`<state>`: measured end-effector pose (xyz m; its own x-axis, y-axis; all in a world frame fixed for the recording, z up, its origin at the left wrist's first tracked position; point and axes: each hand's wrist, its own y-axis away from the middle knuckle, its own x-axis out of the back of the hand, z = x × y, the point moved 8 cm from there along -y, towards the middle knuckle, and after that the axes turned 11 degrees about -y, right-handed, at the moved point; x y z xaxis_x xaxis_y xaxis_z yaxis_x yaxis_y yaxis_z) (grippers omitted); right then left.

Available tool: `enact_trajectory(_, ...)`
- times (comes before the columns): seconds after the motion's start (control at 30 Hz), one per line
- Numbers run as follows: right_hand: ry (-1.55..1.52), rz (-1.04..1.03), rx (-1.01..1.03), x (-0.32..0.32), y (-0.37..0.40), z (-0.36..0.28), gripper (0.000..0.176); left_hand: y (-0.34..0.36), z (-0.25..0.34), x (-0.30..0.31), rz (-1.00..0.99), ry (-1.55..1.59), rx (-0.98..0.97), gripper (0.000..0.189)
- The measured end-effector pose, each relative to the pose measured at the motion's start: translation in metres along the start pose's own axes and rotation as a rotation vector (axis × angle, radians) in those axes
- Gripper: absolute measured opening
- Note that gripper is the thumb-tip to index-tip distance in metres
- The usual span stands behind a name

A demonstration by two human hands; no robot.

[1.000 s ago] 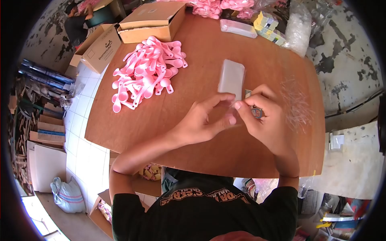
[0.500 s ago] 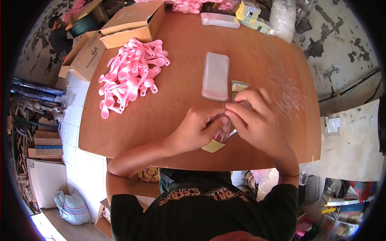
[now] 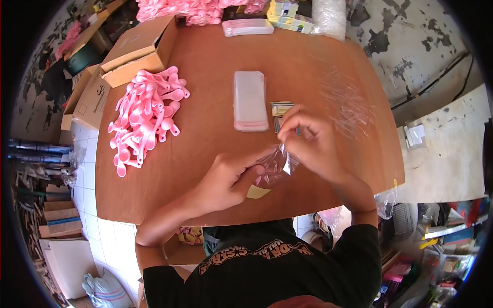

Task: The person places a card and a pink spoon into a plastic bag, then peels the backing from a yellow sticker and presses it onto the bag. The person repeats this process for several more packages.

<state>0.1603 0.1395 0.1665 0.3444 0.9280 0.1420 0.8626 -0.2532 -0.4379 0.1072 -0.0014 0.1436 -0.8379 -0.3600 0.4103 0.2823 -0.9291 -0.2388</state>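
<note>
In the head view, we hold a clear plastic bag [image 3: 273, 167] over the near part of the table [image 3: 205, 56], slightly right of the middle of the near edge. A pale yellow piece [image 3: 258, 192] shows at the bag's lower end; pink shows through the film, its source unclear.

Our left hand [image 3: 226, 177] is closed on the bag's left side, thumb against fingers. Our right hand [image 3: 308, 143] is closed in a fingertip pinch on the film at its upper end; the remaining fingers are curled.

Just beyond the right hand, and partly hidden by it, lies a stack of printed cards [image 3: 282, 111]. To its left, near the table's centre, lies a stack of clear bags [image 3: 250, 100].

A pile of pink measuring spoons [image 3: 146, 115] occupies the left side of the table. We locate a cardboard box [image 3: 134, 43] at the far left corner, clear plastic strips [image 3: 349, 102] toward the right edge, and a pack of clear sleeves [image 3: 248, 27] along the far edge.
</note>
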Motion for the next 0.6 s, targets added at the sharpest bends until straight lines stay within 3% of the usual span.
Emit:
enact_trajectory(0.03,0.007,0.009,-0.001,0.011,-0.001,0.009,0.006,0.002,-0.002,0.001,0.007,-0.006,-0.010,0.033)
enact_trajectory(0.1,-0.579,0.163,-0.388,0.037,0.002,0.054,0.012,0.006,-0.011,0.004,0.080,0.107,0.037,0.033)
enact_trajectory(0.17,-0.499,0.375,-0.450,0.082,0.001,0.076,0.020,0.011,-0.024,0.010,0.157,0.216,0.089,0.033)
enact_trajectory(0.23,-0.304,0.570,-0.332,0.173,0.001,0.123,0.023,0.017,-0.034,0.024,0.275,0.235,0.103,0.032)
enact_trajectory(0.3,0.667,0.822,0.022,0.237,0.002,0.094,0.017,0.018,-0.038,0.028,0.284,0.244,0.130,0.034)
enact_trajectory(0.33,0.671,0.822,0.021,0.249,0.009,0.094,0.017,0.019,-0.039,0.029,0.280,0.235,0.130,0.034)
enact_trajectory(0.4,1.342,0.477,-0.169,0.252,0.003,0.105,0.012,0.017,-0.040,0.029,0.277,0.230,0.127,0.034)
enact_trajectory(0.43,1.345,0.477,-0.170,0.266,0.010,0.112,0.012,0.017,-0.042,0.028,0.276,0.249,0.124,0.032)
enact_trajectory(0.5,1.494,-0.018,0.096,0.244,0.009,0.133,0.013,0.016,-0.045,0.027,0.274,0.269,0.121,0.031)
enact_trajectory(0.53,1.495,-0.019,0.096,0.249,0.013,0.137,0.013,0.015,-0.048,0.028,0.281,0.267,0.122,0.030)
enact_trajectory(0.6,1.119,0.045,-0.080,0.262,0.017,0.145,0.025,0.014,-0.051,0.028,0.288,0.266,0.125,0.028)
